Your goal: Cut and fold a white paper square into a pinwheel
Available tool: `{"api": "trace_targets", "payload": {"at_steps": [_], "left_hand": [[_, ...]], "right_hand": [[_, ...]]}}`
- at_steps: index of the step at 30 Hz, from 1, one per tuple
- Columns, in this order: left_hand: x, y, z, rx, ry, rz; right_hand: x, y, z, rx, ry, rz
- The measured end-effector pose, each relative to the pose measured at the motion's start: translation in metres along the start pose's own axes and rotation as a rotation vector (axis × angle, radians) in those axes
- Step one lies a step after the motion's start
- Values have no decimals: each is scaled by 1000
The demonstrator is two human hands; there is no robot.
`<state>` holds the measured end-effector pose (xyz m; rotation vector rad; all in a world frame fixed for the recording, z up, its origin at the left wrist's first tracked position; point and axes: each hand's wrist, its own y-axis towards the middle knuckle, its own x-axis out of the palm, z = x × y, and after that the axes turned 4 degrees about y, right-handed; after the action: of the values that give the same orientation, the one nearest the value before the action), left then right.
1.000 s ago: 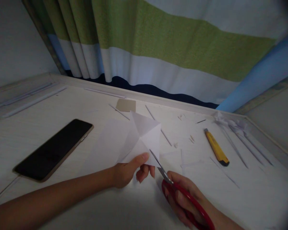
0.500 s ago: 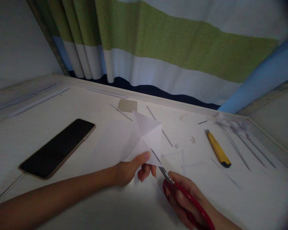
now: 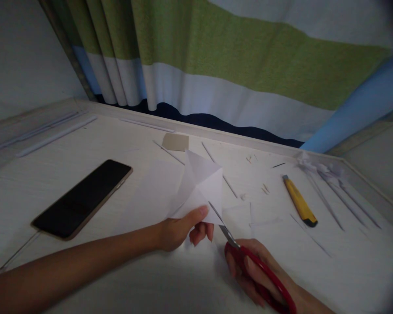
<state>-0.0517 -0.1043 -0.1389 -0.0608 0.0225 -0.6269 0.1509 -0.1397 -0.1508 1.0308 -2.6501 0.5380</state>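
Folded white paper [image 3: 212, 194] is at the middle of the view, in front of the person and apparently a little above a white counter [image 3: 144, 283]. From left to right: white paper tubes [image 3: 57, 136] lie along the far left edge, and a black smartphone [image 3: 85, 200] rests face up, a thin cable [image 3: 19, 250] at its near end, well apart from the hands. A flat white sheet [image 3: 144, 196] lies just beside the paper.

The left hand [image 3: 178, 226] is closed in a pinch on the paper's near edge, thumb on top and fingers curled below, seemingly so that the paper stays steady against the blades. One pointed corner of the paper aims away from the person, towards a small grey-beige card [image 3: 175, 142]; another points near and right. Its outline is roughly square, so no long axis stands out, though creases meet near the middle.

The right hand [image 3: 256, 271] is wrapped around the red handles of scissors [image 3: 233, 242]. Their long axis slants from near right to far left, tips leading; one blade lies over the paper, the other passes out of sight below its edge, probably to straddle it.

Farther right, a yellow utility knife [image 3: 299, 201] lies loose, then thin paper sticks [image 3: 325, 200] with crumpled ends.
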Motion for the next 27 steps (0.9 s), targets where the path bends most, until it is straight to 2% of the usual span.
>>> {"api": "trace_targets", "payload": {"at_steps": [12, 20, 27], "left_hand": [[2, -2, 1, -45, 29, -29], [2, -1, -3, -30, 30, -48], [2, -2, 0, -29, 39, -48]], "right_hand": [[2, -2, -7, 2, -49, -81], [4, -2, -9, 32, -127, -58], [6, 0, -8, 27, -82, -26]]}}
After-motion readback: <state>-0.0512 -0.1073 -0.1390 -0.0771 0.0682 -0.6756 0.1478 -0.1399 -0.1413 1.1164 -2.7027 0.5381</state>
